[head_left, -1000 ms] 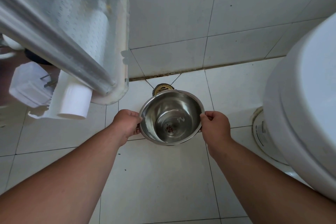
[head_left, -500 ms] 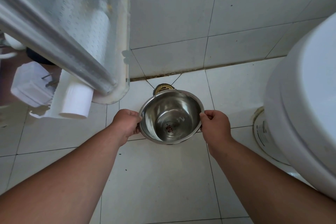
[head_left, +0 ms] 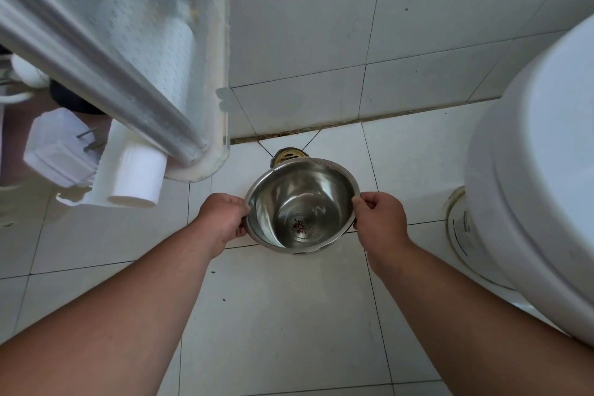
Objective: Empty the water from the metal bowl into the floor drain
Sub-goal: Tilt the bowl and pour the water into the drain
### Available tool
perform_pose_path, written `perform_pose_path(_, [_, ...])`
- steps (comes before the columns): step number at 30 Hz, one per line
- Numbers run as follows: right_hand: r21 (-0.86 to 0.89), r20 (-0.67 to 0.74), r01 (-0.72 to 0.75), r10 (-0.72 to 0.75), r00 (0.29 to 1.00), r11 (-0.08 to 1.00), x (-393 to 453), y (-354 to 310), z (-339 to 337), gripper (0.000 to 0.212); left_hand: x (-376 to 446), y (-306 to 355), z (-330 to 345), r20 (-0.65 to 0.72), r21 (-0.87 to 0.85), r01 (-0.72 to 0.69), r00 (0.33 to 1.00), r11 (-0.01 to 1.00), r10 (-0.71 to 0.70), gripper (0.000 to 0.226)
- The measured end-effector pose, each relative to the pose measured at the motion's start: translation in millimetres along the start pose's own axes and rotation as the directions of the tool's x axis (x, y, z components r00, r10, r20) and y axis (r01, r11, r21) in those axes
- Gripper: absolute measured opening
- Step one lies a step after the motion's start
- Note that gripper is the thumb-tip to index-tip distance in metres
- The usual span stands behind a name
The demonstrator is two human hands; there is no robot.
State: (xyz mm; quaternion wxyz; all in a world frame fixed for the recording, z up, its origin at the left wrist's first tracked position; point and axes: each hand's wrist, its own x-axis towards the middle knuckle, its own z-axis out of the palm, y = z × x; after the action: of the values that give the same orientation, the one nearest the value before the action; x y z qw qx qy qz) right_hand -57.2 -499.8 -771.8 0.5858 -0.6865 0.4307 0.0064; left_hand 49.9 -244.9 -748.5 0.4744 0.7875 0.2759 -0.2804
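The metal bowl (head_left: 300, 204) hangs above the white floor tiles, held by its rim on both sides. My left hand (head_left: 221, 219) grips the left rim and my right hand (head_left: 379, 219) grips the right rim. The bowl's mouth faces up toward me, and a red mark shows on its bottom. I cannot tell how much water is in it. The brass floor drain (head_left: 287, 155) sits in the floor just beyond the bowl's far rim, close to the wall; the bowl hides its near part.
A white toilet (head_left: 540, 170) fills the right side. At upper left hangs a frosted glass door with a metal bar (head_left: 96, 67), with a toilet paper roll (head_left: 138, 180) in its holder below. A tiled wall (head_left: 353, 42) rises behind the drain.
The bowl and both hands have shifted only slightly; the grip is the same. The bowl's far rim sits a little closer to the drain.
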Motion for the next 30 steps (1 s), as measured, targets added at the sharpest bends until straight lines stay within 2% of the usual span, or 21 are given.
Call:
perform_pose_path(8, [-0.009, 0.021, 0.015, -0.014, 1.0, 1.0, -2.0, -0.4, -1.1, 0.03, -3.4, 0.9, 0.2, 0.006, -0.064, 0.02, 1.0, 0.998, -0.02, 0.012])
perform_pose_path(30, [0.012, 0.059, 0.023, -0.024, 0.998, 1.0, -9.4, -5.0, 1.8, 0.031, -3.1, 0.1, -2.8, 0.003, -0.098, 0.038, 0.999, 0.994, -0.038, 0.017])
